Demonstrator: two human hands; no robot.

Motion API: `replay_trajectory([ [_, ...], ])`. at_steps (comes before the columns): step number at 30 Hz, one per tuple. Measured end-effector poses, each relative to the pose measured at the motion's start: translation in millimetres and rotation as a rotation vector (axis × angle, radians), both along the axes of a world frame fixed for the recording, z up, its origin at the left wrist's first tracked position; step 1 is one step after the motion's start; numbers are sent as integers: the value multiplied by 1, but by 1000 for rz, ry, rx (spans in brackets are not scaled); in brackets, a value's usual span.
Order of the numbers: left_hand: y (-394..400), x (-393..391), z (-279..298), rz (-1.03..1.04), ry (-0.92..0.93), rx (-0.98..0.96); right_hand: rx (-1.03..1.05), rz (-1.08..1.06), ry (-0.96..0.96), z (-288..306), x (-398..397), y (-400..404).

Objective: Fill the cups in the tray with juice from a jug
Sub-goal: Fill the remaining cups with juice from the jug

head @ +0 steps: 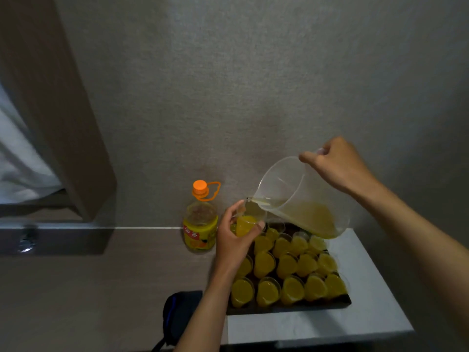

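My right hand grips the handle of a clear plastic jug, tilted left with yellow juice pooled in its lower side. Its spout sits over a clear cup, partly filled with juice, which my left hand holds above the tray's far left corner. The dark tray lies on a white table. It carries several cups of yellow juice in rows. One cup at the far edge looks empty.
An orange-capped juice bottle, mostly empty, stands on the floor left of the tray. A dark bag lies by the table's near left corner. The wall rises close behind. A brown panel and white cloth are at far left.
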State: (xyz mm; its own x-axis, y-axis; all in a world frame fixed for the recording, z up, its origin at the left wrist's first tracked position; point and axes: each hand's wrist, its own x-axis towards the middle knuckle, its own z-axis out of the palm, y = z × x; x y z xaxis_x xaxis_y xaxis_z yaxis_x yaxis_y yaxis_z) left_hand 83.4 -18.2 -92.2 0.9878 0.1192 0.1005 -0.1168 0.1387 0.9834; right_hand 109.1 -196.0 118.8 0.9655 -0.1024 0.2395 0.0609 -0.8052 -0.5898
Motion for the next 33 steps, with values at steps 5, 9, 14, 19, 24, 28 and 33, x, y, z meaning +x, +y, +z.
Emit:
replay_trajectory([
  [5,-3,1,-3,-2,16,-10,171,-67,-39,-17,-4,-13],
  [9,-7,1,-4,13,42,-32,245,-120,-50,-24,-4,-20],
  [14,-13,5,-6,13,65,-24,359,-162,-104,-31,-4,-29],
  [19,-21,12,-3,-7,80,10,447,-207,-154,-43,-8,-36],
  [24,-35,22,-6,-16,72,37,614,-295,-193,-56,-10,-45],
  [28,-48,32,-13,-34,83,74,724,-383,-228,-71,-14,-51],
  [33,-62,46,-18,-99,84,174,808,-425,-265,-85,-17,-62],
])
